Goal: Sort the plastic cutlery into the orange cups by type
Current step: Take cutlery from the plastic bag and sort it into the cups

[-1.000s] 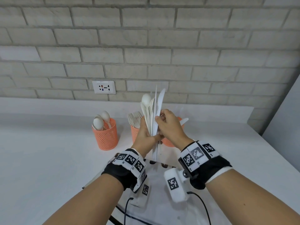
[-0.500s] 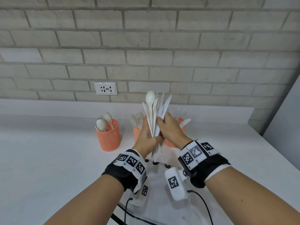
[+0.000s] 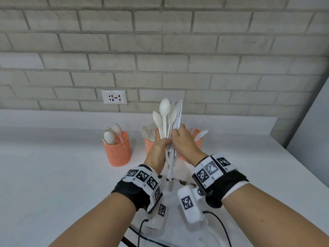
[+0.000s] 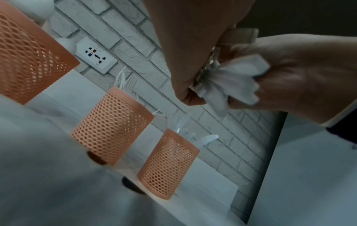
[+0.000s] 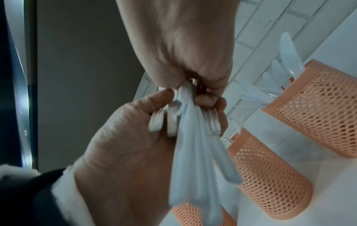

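Note:
My left hand (image 3: 158, 148) grips a bundle of white plastic cutlery (image 3: 167, 122) upright by the handles, above the table in front of the cups. Spoons fan out at its left and knife blades stand at its right. My right hand (image 3: 183, 139) pinches the right side of the bundle with curled fingers. From below, the handles (image 5: 193, 152) hang out between both hands. Three orange mesh cups stand behind: the left cup (image 3: 117, 148) holds spoons, the middle cup (image 3: 148, 145) forks, and the right cup (image 3: 197, 138) knives; my hands partly hide the last two.
The white table (image 3: 53, 175) runs back to a raised ledge and a brick wall with a socket plate (image 3: 114, 97). A grey panel (image 3: 309, 139) stands at the right. Below my wrists lie a white sheet and black cables (image 3: 142, 229).
Both hands have stayed on the bundle. The pieces have shifted in it: the spoons now fan to the left and the knives lie together under my right fingers.

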The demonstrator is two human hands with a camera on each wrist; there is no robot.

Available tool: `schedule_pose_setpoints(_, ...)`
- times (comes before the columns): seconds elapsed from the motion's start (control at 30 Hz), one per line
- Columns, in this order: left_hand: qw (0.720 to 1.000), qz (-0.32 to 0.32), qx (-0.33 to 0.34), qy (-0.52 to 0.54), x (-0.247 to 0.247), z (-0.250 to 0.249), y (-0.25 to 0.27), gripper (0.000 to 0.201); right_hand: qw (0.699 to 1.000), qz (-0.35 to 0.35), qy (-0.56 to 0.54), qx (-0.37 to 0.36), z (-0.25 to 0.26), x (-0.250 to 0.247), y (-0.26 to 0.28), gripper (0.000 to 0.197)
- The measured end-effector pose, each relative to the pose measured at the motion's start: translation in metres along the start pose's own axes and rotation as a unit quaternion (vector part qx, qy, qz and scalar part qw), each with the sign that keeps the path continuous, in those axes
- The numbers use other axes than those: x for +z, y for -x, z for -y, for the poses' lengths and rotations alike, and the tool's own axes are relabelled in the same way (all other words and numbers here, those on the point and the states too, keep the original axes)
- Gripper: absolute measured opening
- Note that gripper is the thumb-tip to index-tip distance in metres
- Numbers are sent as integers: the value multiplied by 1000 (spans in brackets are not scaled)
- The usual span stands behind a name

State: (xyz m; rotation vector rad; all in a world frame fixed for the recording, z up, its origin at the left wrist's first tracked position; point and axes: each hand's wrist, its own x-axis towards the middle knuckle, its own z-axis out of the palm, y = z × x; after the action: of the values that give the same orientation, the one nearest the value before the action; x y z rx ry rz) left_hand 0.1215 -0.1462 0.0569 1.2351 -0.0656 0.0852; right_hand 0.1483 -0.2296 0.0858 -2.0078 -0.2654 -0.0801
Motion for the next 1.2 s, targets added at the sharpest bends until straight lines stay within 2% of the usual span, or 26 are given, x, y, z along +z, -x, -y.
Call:
schedule_pose_setpoints(0.13,999,-23,15,-47,-1,1,-3,31,1000,0,-23,-4,2,3,3,10)
schedule_pose_setpoints(0.27,997,-36,21,-65,-4,2,-3,31,998,6,-58,3,3,3,4,17)
schedule_pose_setpoints(0.4,997,-32,26,-58,-6,4,-6,37,999,10,-14,-33,2,-2,5,9)
schedule_pose_setpoints(0.57,999,-23,-11,26,-9,-5,-8,35,997,74,-17,-13,-1,-14,3,25)
schedule_pose_setpoints(0.7,999,-13,-33,10,-12,-10,-9,29,984,125,-130,4,-7,-24,6,22)
schedule_pose_setpoints(0.83,998,3,-51,25,-12,-13,-11,18,977,151,-148,4,-12,-25,6,22)
schedule_pose_setpoints(0.97,999,13,-40,10,-16,-12,-15,16,975,168,-148,-1,-13,-28,3,22)
schedule_pose_setpoints(1.1,1000,-8,-20,-17,-21,-8,-21,26,977,153,-148,-21,-13,-29,-8,22)
schedule_pose_setpoints(1.2,999,-23,-25,-15,-24,-5,-26,28,979,81,-186,-26,-9,-39,-23,25)
